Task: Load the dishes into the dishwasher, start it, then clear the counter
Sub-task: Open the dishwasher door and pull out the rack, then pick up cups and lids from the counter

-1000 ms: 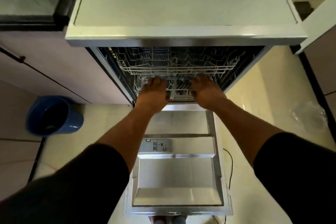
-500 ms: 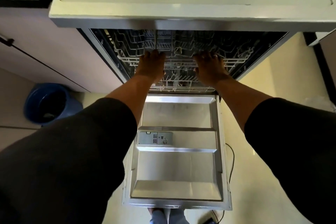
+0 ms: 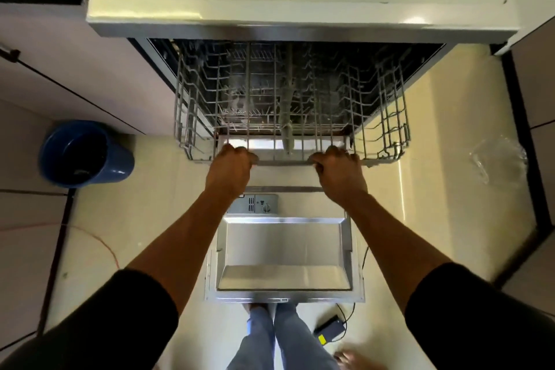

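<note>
The upper rack (image 3: 387, 117) has slid out toward me in the last second, my left hand (image 3: 229, 170) and right hand (image 3: 339, 173) each curled round its front rail (image 3: 283, 161) above the open door (image 3: 283, 249); I think it's empty, though blurred, ready for dishes.

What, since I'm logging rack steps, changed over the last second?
The left hand and right hand gripped the front rail of the wire rack and drew it out toward the person, above the open door. The door stayed down, the blue bucket stayed put.
</note>
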